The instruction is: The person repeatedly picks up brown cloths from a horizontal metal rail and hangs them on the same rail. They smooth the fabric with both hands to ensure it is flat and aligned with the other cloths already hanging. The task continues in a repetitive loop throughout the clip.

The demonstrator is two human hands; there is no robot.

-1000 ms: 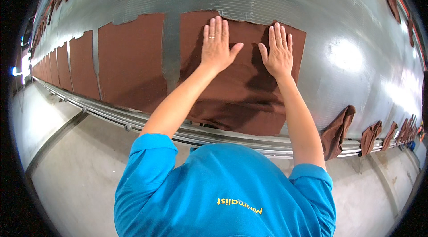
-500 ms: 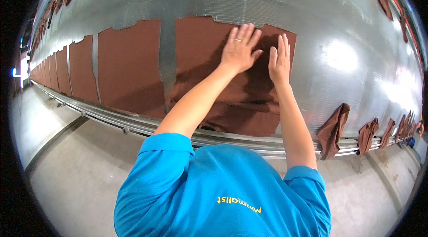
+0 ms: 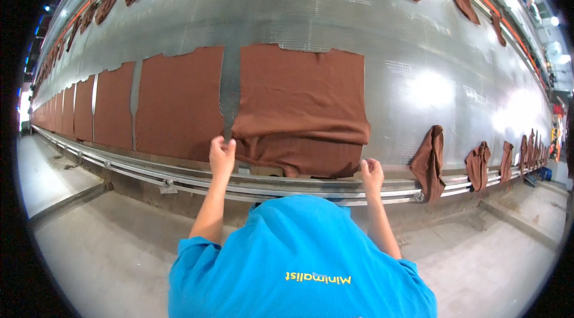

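Cloth [image 3: 299, 94] pinched at its lower corners, centre of the frame.
Left fingers [image 3: 222, 146] close on the bottom left corner, right fingers [image 3: 371, 170] curl shut at the bottom right; its lower edge lies folded and rumpled on the metal wall [image 3: 418, 49] above the rail [image 3: 179, 177]. An uneven pull could crease it, or drag it against the neighbouring cloth [image 3: 179, 103].
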